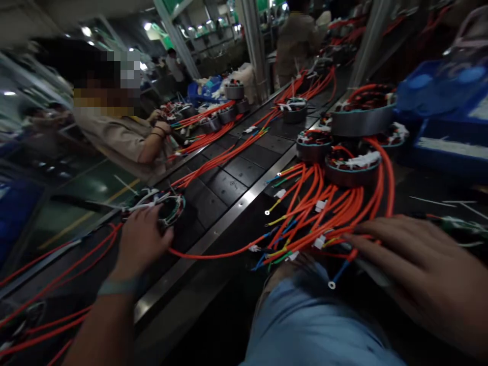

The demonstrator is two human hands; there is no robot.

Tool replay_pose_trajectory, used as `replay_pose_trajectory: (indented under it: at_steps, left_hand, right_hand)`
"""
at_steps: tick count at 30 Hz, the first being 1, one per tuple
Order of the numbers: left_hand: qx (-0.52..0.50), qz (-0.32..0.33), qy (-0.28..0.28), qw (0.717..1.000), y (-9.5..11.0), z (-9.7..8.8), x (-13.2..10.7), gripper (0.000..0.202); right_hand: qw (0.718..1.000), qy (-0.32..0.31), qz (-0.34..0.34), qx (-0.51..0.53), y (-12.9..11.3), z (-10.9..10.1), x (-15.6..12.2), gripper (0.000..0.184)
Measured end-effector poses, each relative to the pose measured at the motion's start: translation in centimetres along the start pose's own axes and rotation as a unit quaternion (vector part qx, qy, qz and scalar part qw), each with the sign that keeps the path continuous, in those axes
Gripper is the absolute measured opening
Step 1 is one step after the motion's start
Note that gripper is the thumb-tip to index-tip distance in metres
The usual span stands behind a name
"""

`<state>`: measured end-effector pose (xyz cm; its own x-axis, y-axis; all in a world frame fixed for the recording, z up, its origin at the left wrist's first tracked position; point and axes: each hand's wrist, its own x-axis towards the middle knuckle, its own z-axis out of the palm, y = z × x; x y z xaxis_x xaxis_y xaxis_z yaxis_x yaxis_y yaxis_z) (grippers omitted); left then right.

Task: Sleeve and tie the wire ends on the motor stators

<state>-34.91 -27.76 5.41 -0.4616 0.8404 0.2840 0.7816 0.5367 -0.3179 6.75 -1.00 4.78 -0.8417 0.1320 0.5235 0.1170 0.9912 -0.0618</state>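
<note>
My left hand (142,240) reaches out onto the dark conveyor belt (229,183) and closes on a round motor stator (168,207) with white ties and green trim. An orange wire runs from that stator to the right. My right hand (415,264) lies flat, fingers stretched out, on a thick bundle of orange wires (324,213) on the bench. The wires lead up to several stacked stators (353,165) with grey rims. Coloured wire ends with ring terminals stick out of the bundle near my blue-clad knee (305,320).
More stators with orange leads (224,114) ride along the belt. A seated co-worker in a beige shirt (122,140) works on the far left side. Another person (297,40) stands at the back. Blue bins (446,101) stand at the right.
</note>
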Motion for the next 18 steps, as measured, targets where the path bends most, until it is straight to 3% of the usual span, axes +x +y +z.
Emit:
replay_pose_trajectory:
  at_steps: [2,3,5,7,11,14,16,18]
  left_hand:
    - [0.036,0.021,-0.098,0.994,-4.5,1.1,-0.5,0.051]
    - [0.037,0.038,-0.129,0.990,-5.7,1.6,-0.4,0.045]
    - [0.021,0.077,-0.180,0.980,-6.0,2.0,0.6,0.030]
    - [0.010,0.085,-0.215,0.973,-4.3,1.9,2.7,0.029]
    - [0.002,-0.017,-0.266,0.964,0.5,0.8,8.3,0.059]
    - [-0.100,0.101,-0.352,0.925,2.4,0.1,11.6,0.058]
    - [-0.136,0.165,-0.360,0.908,3.0,0.0,12.5,0.052]
    - [-0.154,0.184,-0.343,0.908,3.8,0.3,12.2,0.044]
  right_hand:
    - [0.996,-0.016,-0.082,0.010,-1.7,1.9,3.3,0.031]
    - [0.994,-0.023,-0.107,0.015,-2.3,2.7,4.5,0.032]
    - [0.991,-0.030,-0.124,0.029,-3.1,3.9,5.8,0.034]
    - [0.991,-0.041,-0.119,0.040,-3.7,4.9,6.2,0.036]
    - [0.991,-0.079,-0.084,0.062,-4.6,5.8,5.6,0.040]
    - [0.994,-0.076,-0.067,0.031,-3.4,5.0,3.7,0.042]
    - [0.998,-0.048,-0.018,-0.038,-1.1,3.6,1.0,0.037]
    - [0.990,-0.035,0.077,-0.115,1.5,1.9,-2.6,0.036]
